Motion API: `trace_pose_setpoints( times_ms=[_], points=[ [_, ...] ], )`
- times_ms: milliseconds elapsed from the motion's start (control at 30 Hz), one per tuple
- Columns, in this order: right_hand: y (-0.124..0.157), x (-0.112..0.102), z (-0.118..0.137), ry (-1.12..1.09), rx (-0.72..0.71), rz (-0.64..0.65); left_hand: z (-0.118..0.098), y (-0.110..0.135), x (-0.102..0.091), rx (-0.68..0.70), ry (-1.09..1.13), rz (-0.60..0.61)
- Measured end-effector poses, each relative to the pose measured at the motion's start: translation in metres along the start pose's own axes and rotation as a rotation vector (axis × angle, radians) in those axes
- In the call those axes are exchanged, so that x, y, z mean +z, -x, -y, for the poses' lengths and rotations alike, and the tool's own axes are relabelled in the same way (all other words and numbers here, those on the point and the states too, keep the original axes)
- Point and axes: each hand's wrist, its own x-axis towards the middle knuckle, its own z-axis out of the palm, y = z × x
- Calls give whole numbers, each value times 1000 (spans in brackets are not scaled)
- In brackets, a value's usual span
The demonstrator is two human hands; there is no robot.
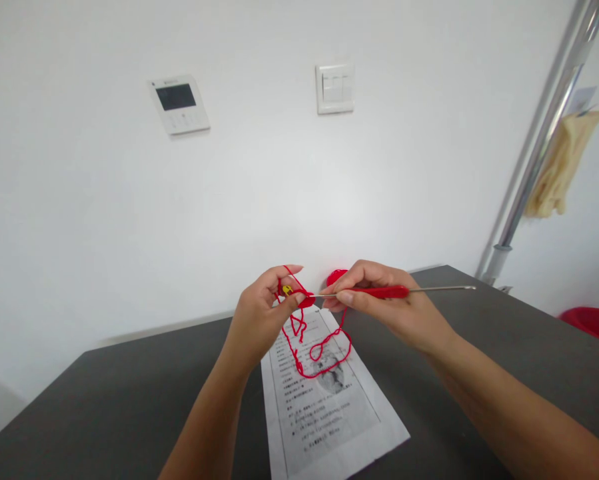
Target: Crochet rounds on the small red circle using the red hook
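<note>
My left hand (262,312) is raised above the table, fingers pinched on a small piece of red crochet work (305,299) with a yellow marker (287,290) on it. Red yarn (324,347) hangs from it in loops down onto a printed sheet of paper (329,407). My right hand (384,300) is closed around a crochet hook with a red handle (384,291), its thin metal tip pointing left into the red work. A red ball of yarn (335,275) shows just behind my right hand's fingers.
The dark grey table (129,407) ends at a white wall with a light switch (334,88) and a control panel (179,105). At the right stand a metal pole (539,153), a hanging yellowish cloth (562,163) and a red object (592,322).
</note>
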Motion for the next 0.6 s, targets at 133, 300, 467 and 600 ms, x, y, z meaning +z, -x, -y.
trace_pose_setpoints(
  times_ms=[133,300,467,600],
  points=[
    [-4,6,-17,20,-288,-41,-5,-1,-3,-169,311,93],
    [-9,5,-26,455,-850,31,-8,1,-5,-292,473,247],
    [-8,5,-22,523,-897,42,-13,3,-6,-288,449,227],
    [-4,7,-19,446,-800,1,-14,4,-8,-251,403,178]
  ],
)
